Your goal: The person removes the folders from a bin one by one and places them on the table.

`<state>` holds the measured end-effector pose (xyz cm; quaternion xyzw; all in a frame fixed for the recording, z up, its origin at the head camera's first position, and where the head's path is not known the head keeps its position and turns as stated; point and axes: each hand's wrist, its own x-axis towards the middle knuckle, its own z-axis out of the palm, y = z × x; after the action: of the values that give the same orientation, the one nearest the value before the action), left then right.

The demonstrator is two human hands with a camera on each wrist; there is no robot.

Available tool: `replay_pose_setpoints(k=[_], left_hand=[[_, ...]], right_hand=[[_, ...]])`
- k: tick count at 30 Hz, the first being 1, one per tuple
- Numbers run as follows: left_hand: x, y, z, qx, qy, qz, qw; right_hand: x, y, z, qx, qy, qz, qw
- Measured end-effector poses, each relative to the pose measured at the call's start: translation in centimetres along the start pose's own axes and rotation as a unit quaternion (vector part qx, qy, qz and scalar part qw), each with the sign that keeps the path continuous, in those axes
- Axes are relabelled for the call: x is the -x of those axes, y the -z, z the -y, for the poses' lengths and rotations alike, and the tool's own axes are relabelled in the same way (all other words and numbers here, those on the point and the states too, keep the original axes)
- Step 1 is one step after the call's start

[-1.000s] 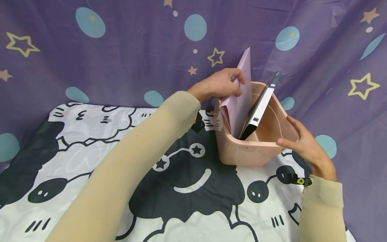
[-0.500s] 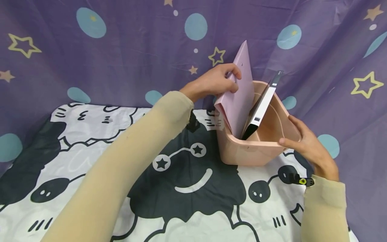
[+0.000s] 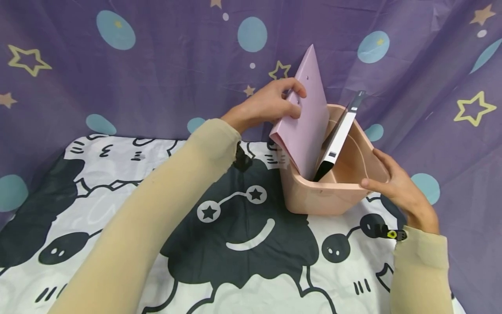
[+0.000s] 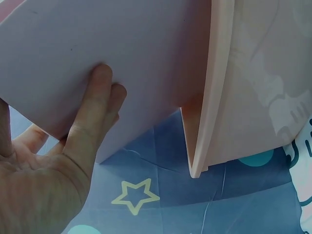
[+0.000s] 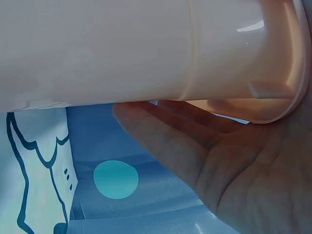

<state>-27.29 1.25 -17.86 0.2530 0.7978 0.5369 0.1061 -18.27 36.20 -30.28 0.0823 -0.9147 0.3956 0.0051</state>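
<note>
Folder (image 3: 307, 126) of pale lilac colour stands with its lower part inside the bin and its upper part well above the rim, tilted over to the left. It looks like thin, smooth plastic or coated card, so I judge it is light, stiff enough to stay flat, but able to bend if pressed in the middle, and perhaps slippery under dry fingers. Its edges could catch on the rim or take a crease, therefore the side edge is, in my opinion, the right place to hold. Left hand (image 3: 270, 102) pinches it just there, with fingers spread on one face and the edge lying inside the grip.

Beside it, in the same bin, a black and white binder (image 3: 341, 135) leans towards the back right; it seems thicker and heavier. Pink bin (image 3: 319, 200) appears to be light, semi-rigid plastic, which could shift when something is pulled against it. Right hand (image 3: 400, 187) holds its near right corner, thumb at the rim, fingers along the outer wall. Under the bin lies a printed cloth (image 3: 255, 261), and behind hangs a purple curtain (image 3: 176, 65).
</note>
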Motion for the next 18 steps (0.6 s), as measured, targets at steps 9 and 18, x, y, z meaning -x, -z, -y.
replay_pose_setpoints(k=[9, 18], left_hand=[[0.3, 0.6, 0.7, 0.059, 0.016, -0.006, 0.9981], [1.0, 1.6, 1.4, 0.085, 0.021, -0.016, 0.9961]], right_hand=[[0.0, -0.2, 0.0, 0.001, -0.005, 0.003, 1.0], [-0.1, -0.3, 0.0, 0.008, -0.004, 0.008, 0.9999]])
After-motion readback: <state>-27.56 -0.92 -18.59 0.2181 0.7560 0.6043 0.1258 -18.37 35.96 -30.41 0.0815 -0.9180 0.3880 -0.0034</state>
